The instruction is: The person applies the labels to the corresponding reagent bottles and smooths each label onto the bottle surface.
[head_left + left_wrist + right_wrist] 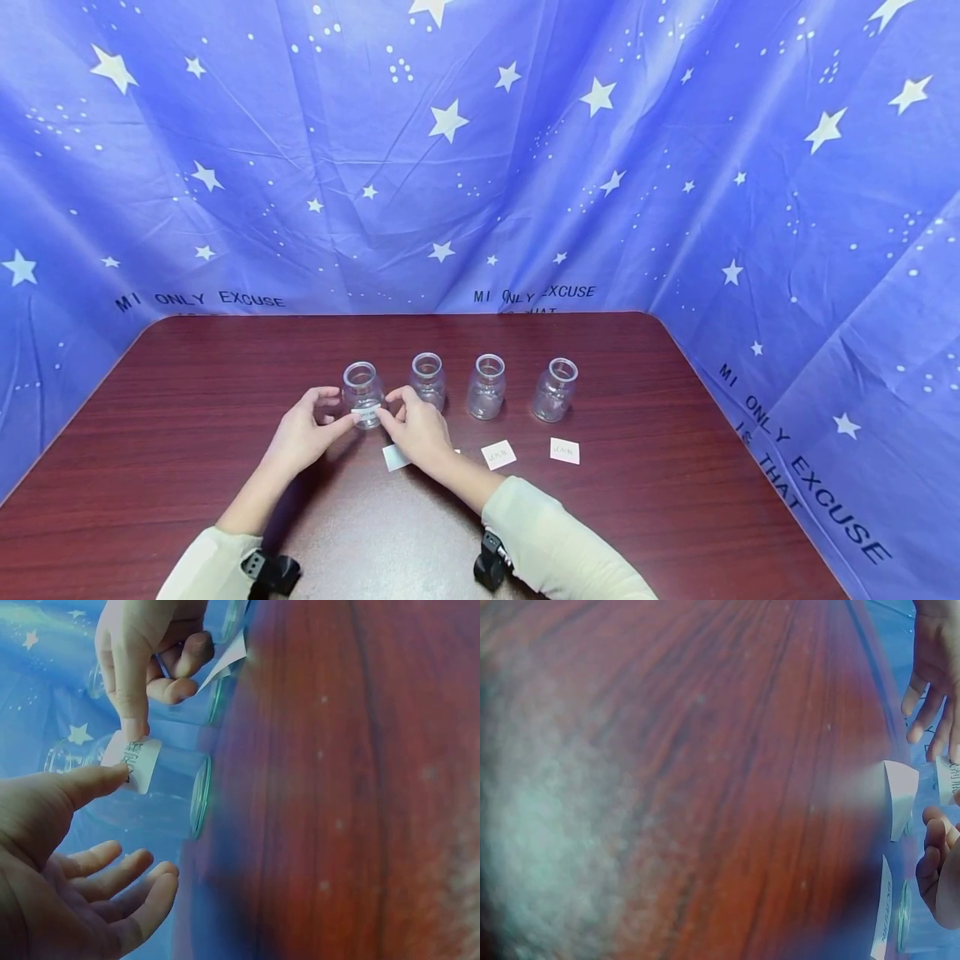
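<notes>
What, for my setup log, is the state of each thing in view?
Leftmost jar, upright, lidless
Label at its front, touched by both thumbs; whether fully stuck, unclear
Second jar, upright, lidless, partly hidden
Third jar, upright, lidless
Rightmost jar, upright, lidless
Two loose labels, flat, writing up
Plain paper, bent, partly hidden
Left hand, fingers spread
Right hand, fingers loosely curled
</notes>
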A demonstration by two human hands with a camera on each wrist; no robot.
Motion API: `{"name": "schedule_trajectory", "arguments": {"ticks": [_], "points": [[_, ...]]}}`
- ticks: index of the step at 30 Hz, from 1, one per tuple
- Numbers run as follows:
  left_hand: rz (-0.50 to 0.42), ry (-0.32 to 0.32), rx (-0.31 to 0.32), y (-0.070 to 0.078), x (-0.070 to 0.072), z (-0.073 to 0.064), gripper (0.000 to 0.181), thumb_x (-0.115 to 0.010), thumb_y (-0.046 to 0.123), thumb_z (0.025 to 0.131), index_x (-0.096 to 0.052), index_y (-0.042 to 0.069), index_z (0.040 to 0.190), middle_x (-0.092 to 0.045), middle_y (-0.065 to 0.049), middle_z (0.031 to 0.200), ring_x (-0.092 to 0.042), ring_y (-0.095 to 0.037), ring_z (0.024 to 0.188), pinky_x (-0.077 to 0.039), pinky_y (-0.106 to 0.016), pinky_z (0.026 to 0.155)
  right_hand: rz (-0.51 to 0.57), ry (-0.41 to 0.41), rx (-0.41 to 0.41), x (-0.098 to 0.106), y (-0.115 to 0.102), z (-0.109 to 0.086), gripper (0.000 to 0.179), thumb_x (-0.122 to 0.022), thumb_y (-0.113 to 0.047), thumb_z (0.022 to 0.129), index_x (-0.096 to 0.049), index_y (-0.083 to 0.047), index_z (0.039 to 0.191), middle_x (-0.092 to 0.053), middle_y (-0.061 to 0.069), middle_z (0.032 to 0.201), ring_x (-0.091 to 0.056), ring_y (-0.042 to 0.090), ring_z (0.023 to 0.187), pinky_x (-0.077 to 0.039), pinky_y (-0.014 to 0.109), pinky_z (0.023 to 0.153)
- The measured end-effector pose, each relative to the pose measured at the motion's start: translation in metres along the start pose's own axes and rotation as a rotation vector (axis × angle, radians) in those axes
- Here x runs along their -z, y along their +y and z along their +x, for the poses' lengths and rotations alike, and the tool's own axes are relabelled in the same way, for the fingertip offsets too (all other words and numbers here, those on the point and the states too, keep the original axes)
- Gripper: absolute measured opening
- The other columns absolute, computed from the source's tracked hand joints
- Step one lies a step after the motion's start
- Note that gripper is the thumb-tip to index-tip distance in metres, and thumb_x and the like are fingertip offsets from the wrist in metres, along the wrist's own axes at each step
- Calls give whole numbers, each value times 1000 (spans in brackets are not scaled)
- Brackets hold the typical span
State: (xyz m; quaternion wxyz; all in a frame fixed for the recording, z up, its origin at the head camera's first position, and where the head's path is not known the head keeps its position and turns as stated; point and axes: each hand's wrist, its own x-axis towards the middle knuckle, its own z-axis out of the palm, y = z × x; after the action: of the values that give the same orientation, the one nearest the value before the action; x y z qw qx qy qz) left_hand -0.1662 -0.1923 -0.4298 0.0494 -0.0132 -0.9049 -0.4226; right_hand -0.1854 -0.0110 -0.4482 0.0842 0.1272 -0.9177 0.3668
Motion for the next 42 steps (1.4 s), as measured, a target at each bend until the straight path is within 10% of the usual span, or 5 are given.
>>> {"name": "schedule_trajectory", "arguments": {"ticks": [10, 42], "points": [[-106, -18, -136, -5, -4, 2, 49, -69, 17, 83, -52, -1, 125, -63, -25, 115, -64, -36, 100, -52, -42, 85, 31, -22, -19, -2, 0, -1, 38, -64, -40, 85, -54, -21, 117, -60, -11, 62, -47, -4, 52, -37, 16, 52], [-33, -96, -100, -7, 1, 5, 52, -64, 24, 89, -47, 0, 132, -60, -25, 120, -60, -41, 107, -48, -49, 90, 97, -93, 125, 3, 2, 5, 45, -55, -31, 94, -52, -9, 133, -63, -3, 52, -44, -10, 41, -39, 11, 53]]}}
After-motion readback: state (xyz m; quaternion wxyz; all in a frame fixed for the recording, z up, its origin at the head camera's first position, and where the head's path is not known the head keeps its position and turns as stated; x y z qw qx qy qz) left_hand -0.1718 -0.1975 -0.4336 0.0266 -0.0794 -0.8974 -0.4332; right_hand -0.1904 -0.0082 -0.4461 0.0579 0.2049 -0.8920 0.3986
